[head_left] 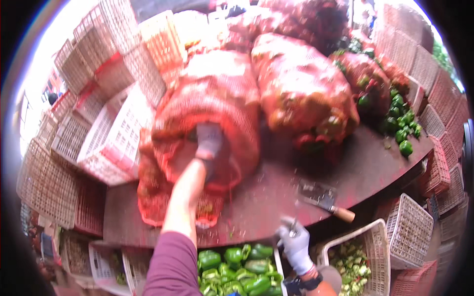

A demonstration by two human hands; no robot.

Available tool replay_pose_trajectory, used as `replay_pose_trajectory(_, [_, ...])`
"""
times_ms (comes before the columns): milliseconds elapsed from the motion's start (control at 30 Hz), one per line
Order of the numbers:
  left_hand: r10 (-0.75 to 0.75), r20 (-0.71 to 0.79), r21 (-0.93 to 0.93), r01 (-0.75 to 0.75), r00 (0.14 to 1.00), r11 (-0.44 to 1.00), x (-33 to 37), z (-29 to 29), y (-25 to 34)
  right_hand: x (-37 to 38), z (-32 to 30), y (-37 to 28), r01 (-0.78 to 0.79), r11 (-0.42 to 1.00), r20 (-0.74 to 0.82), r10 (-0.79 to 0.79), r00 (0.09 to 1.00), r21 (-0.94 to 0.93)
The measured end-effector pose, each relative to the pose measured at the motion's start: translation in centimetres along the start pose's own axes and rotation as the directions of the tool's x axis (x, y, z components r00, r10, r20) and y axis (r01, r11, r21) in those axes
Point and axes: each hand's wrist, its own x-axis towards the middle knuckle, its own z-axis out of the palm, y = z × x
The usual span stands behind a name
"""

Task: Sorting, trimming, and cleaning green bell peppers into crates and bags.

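My left hand point(209, 138), in a pale glove, reaches into the open mouth of a large red mesh sack point(217, 84) lying on the table. Its fingers are hidden or blurred against the inside of the sack. Over the table's near edge, my right hand point(296, 249), also gloved, is closed around a small metal tool point(293, 227), whose kind I cannot make out. Below and between my arms, green bell peppers point(242, 276) fill a crate. A wide-bladed cleaver point(321, 196) with a wooden handle lies on the table to the right.
A second full mesh sack point(303, 89) stands beside the first, with more sacks behind. Loose green peppers point(402, 123) lie at the table's right. Stacked plastic crates point(116, 133) rise on both sides. A crate of pale green scraps point(350, 266) stands at lower right.
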Motion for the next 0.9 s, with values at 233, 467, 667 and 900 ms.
replay_pose_trajectory(233, [-0.106, 0.044, -0.237, 0.114, 0.993, 0.965, 1.7, -3.5, 0.5, -1.1, 0.3, 1.9, 0.108, 0.972, 0.051, -0.1, 0.994, -0.206])
replay_pose_trajectory(467, [0.105, 0.063, -0.2, -0.091, 0.992, 0.976, 1.5, -1.1, 3.0, -2.3, 0.3, 1.2, 0.29, 0.848, 0.052, -0.298, 0.953, -0.444])
replay_pose_trajectory(667, [-0.145, -0.026, -0.085, 0.143, 0.989, 0.986, -0.9, 6.7, 4.3, -3.9, 1.0, 2.7, 0.483, 0.736, 0.148, -0.475, 0.868, -0.473])
replay_pose_trajectory(900, [0.124, 0.209, -0.225, -0.076, 0.97, 0.971, -8.5, -2.1, 5.3, -5.3, -0.2, 2.8, 0.315, 0.692, 0.282, -0.166, 0.945, -0.65])
